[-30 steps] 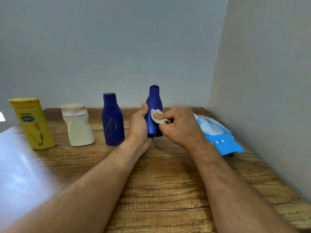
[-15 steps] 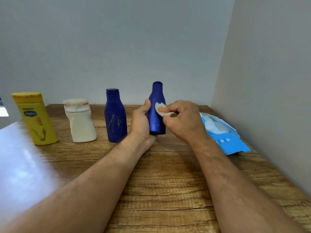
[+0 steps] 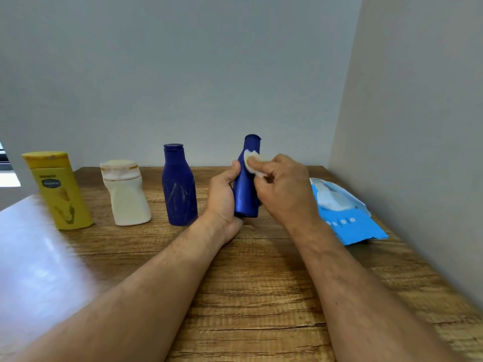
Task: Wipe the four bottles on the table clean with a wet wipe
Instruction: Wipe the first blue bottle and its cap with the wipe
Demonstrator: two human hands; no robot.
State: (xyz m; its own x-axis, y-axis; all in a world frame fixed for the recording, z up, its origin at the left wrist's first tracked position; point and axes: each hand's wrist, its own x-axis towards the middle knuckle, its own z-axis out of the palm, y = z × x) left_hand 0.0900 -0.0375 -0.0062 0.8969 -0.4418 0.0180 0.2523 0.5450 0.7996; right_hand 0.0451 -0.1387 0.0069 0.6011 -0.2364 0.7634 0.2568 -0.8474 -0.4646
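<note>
Now the wipe (image 3: pixel 253 163), pinched in the right hand (image 3: pixel 283 189), has climbed from the belly to the neck of the blue bottle (image 3: pixel 245 189), which the left hand (image 3: pixel 222 194) grips upright on the surface (image 3: pixel 261 283); likely finishing this bottle.

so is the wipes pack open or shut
Open: the blue wipes pack has its flap lifted, and a white wipe shows at the opening.

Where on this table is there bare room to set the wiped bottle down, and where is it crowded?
Free: the wooden table in front of the bottle row, between the forearms, and a gap between the held blue bottle and the wet-wipe pack. Crowded: the back row, with yellow bottle, cream bottle, scuffed blue bottle.
</note>
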